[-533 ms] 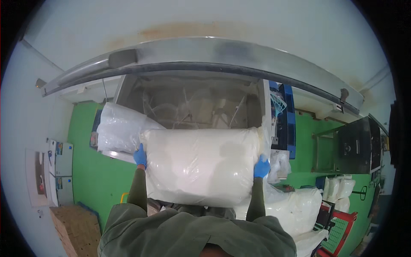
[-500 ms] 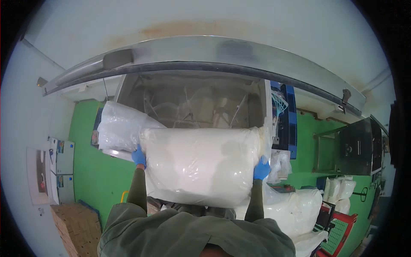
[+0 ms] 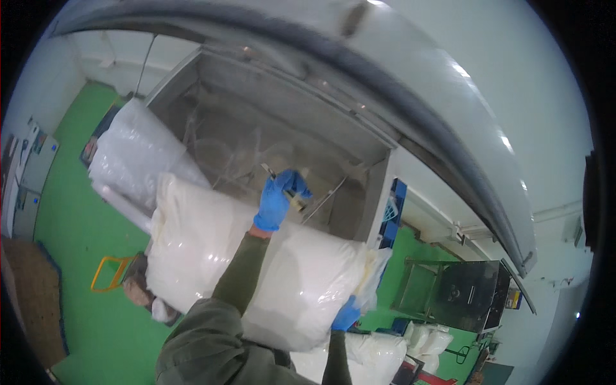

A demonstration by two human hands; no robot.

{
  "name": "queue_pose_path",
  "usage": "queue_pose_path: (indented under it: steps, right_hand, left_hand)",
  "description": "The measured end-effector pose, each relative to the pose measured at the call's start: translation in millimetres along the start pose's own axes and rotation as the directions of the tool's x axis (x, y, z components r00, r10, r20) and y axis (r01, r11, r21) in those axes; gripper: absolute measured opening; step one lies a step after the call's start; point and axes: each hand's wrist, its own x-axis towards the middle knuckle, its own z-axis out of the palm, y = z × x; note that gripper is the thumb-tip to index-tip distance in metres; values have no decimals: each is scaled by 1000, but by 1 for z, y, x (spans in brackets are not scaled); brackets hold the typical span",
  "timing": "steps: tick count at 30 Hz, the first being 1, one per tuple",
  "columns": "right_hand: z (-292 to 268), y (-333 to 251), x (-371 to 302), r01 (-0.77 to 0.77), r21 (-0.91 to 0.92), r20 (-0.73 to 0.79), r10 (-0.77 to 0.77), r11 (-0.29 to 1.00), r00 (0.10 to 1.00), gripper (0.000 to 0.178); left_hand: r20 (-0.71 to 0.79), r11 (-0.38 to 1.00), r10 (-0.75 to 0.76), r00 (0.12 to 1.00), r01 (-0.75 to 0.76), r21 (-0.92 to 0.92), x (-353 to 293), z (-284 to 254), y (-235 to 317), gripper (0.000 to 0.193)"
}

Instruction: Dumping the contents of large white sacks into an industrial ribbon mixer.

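A big, full white plastic bag (image 3: 212,250) lies across the front edge of the steel vat (image 3: 263,83). Above the bag's far side, my blue-gloved left hand (image 3: 274,200) closes round a small knife-like tool (image 3: 298,203) with a metal end and a yellowish end. Its exact kind is hard to make out. At the bag's right end, my right hand (image 3: 346,314), also gloved in blue, grips the bag near its gathered plastic. Inside the vat, thin rods (image 3: 326,199) and curved parts show, blurred.
The vat's large metal lid (image 3: 410,83) stands raised above. A crumpled clear plastic bag (image 3: 138,144) hangs over the left corner. More white bags (image 3: 375,353) lie at lower right. A yellow handle (image 3: 110,273) stands at left; a dark steel cabinet (image 3: 468,292) stands right.
My left hand has left the bag's left end and now holds a small tool above it. The right hand stays at the right end. The view has turned and tilted.
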Motion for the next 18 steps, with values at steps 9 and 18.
queue_pose_path:
  steps: [9,18]
  right_hand:
    - [-112,-230,51,462,627,-230,-418,627,879,35]
    - [-66,-386,53,-14,807,459,-612,590,644,19]
  left_hand:
    - [166,986,-68,984,42,158,-11,-14,34,29]
    - [-276,739,327,904,-63,670,-28,-53,61,45]
